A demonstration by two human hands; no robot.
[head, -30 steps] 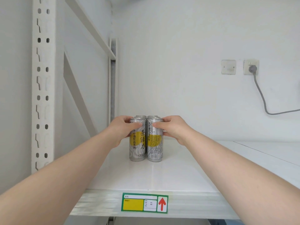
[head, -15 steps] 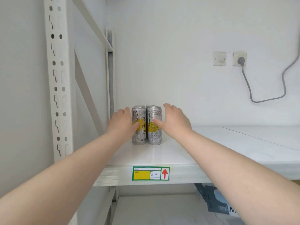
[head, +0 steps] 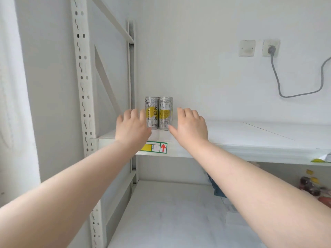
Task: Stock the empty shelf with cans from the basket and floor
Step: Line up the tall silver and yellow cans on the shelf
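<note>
Two slim silver cans with yellow labels stand upright and touching at the far left of the white shelf (head: 232, 135): the left can (head: 152, 111) and the right can (head: 165, 112). More cans may stand behind them, but I cannot tell. My left hand (head: 131, 127) hovers in front of and left of the cans, fingers spread, holding nothing. My right hand (head: 190, 125) is just right of the cans, also spread and empty. Neither hand touches a can.
A green price tag with a red arrow (head: 157, 147) sits on the shelf's front edge. White perforated upright (head: 81, 72) stands at left. A lower shelf (head: 170, 212) holds packaged goods (head: 311, 187) at right. A wall socket with grey cable (head: 271, 50) is behind.
Both hands let go of the cans and pulled back toward me with fingers spread. My head has moved back and down, bringing the lower shelf into view.
</note>
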